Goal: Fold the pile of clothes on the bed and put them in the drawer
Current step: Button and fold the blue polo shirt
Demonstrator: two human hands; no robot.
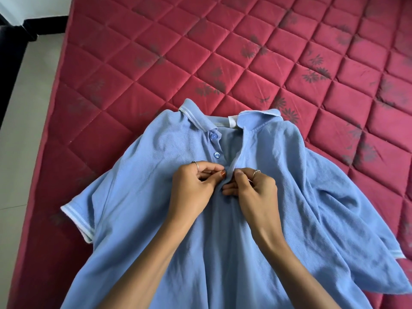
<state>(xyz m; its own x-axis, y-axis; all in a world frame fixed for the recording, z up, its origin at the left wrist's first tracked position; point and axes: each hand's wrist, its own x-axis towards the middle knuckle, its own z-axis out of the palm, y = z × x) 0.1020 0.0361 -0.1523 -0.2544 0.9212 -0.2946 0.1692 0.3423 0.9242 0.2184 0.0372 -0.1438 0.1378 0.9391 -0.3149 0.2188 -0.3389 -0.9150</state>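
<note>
Where the placket ends, we see both hands meet on a light blue polo shirt (223, 230) that lies front up on the red quilted mattress (245, 52), collar away from the camera. The left hand (194, 186) has its fingers curled in, thumb and forefinger pinching the button side of the placket just below the lowest of the two visible buttons (216, 155). The right hand (252, 186) is likewise curled, pinching the opposite placket edge, which stands up in a narrow ridge between the two hands. Each hand wears a ring (the nails look painted a reddish orange).

The collar (196, 118) is open and spread, trimmed with a white stripe; the same stripe edges the sleeve cuff (77, 221) at the left. A small white label (231, 121) sits inside the neck, but we can read no writing on it. The mattress carries a dark floral print in its diamond quilting. At the left edge, pale floor tiles (29, 108) show beside the bed.
</note>
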